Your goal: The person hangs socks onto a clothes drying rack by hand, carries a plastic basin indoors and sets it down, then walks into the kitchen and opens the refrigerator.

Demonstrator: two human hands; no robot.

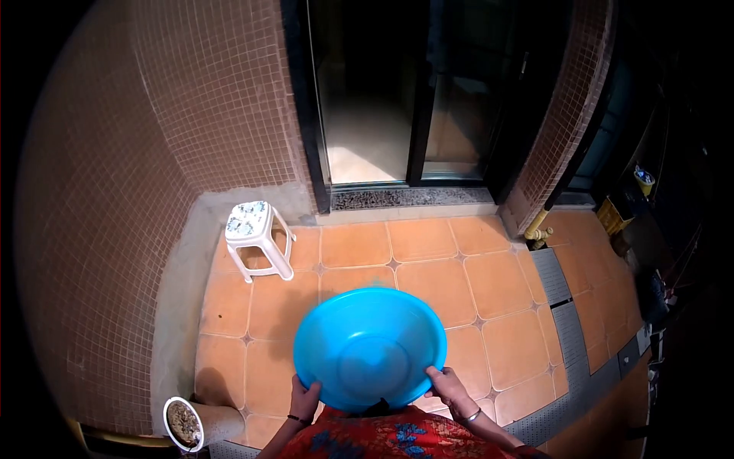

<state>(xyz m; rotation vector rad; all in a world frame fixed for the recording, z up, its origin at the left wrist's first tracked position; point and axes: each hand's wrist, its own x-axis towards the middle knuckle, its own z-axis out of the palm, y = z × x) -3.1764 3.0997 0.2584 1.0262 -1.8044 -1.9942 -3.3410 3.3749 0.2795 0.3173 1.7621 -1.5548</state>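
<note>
A wide, round blue plastic basin (pixel 372 336) is held in front of my body, tilted so that I look into it. On its lower left rim my left hand (pixel 305 399) is closed, thumb inside and the fingers hidden underneath. My right hand (pixel 449 390) grips the lower right rim in the same way. No objects show inside the basin, apart from a small dark shape at its near edge that I cannot make out. Below it are the red patterned clothing (pixel 397 436) I wear and both forearms.
A white plastic stool (pixel 260 239) with a patterned seat stands by the left wall. A pot of soil (pixel 183 425) is at the lower left. Ahead, a sliding glass door (pixel 375 115) has a stone sill (pixel 413 199). Yellow pipe (pixel 539 229) and grey drain covers (pixel 560 325) lie right.
</note>
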